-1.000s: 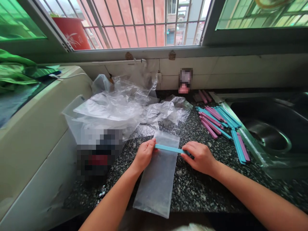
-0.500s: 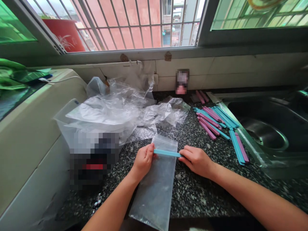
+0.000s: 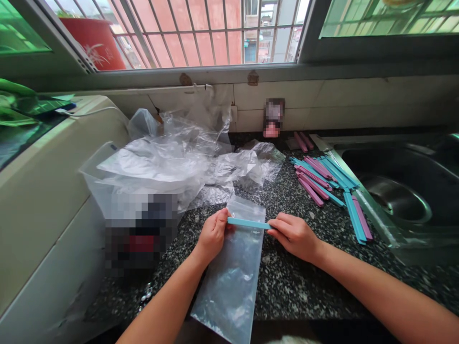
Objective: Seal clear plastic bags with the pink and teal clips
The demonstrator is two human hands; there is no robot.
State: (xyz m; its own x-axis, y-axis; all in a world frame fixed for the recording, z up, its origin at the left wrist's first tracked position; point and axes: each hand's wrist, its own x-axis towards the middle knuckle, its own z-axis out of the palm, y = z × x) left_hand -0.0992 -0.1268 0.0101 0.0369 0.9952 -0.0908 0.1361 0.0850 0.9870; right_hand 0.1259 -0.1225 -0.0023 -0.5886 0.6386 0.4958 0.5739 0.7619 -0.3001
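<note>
Tabletop [image 3: 294,286]: dark, speckled. Bag [image 3: 233,272]: clear, near end past tabletop edge. Left hand [image 3: 214,234]: grasping left end of blue clip [image 3: 249,223]. Right hand [image 3: 294,235]: pinching its right end. Clip: crosswise over bag, near far end.

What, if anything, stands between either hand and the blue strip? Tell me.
Nothing visible: the left hand holds one end of the blue strip, the right hand the other, across the clear bag.

Big red pot [image 3: 91,43] by the window [image 3: 215,75], thin bars [image 3: 225,30] before a pink wall [image 3: 218,48], dark sink [image 3: 430,167] on the right, white cord [image 3: 65,112] on the left.
</note>
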